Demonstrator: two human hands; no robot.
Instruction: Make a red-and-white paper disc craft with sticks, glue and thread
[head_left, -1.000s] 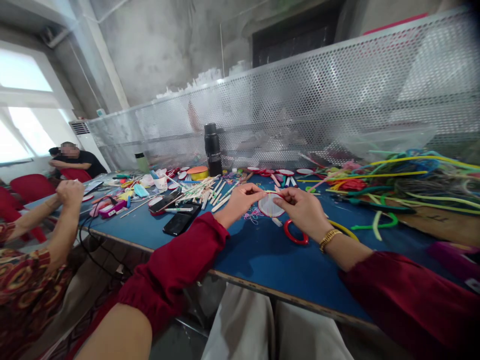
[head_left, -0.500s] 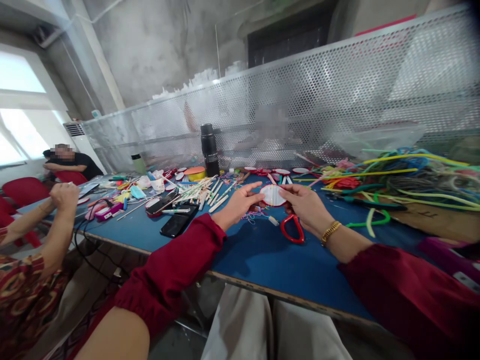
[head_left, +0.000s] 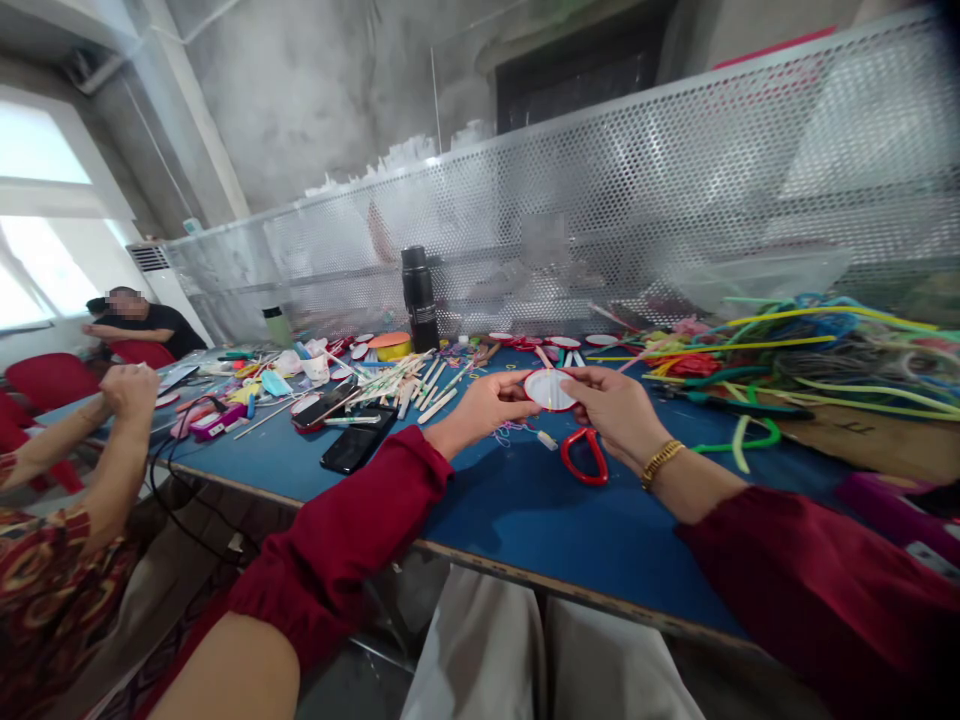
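Note:
A small round white disc with a red rim (head_left: 550, 390) is held up above the blue table (head_left: 510, 520). My left hand (head_left: 491, 405) pinches its left edge between thumb and fingers. At its right edge, the thumb and fingers of my right hand (head_left: 611, 405) are closed on it too. Below the right hand lies a red looped handle (head_left: 584, 457), its other end hidden behind that hand. A tangle of thin pink and blue thread (head_left: 512, 432) and a small whitish piece (head_left: 547, 440) lie under the disc.
Left of my hands are a black phone (head_left: 358, 440) and a pile of pale sticks (head_left: 409, 385). A black bottle (head_left: 420, 300) stands behind. Coloured strips (head_left: 817, 350) heap up at right, near pliers (head_left: 742, 400). A co-worker's hands (head_left: 131, 390) are at far left.
Both hands still hold the disc, which has shifted slightly to the right. My left fingers have drawn in closer along its edge.

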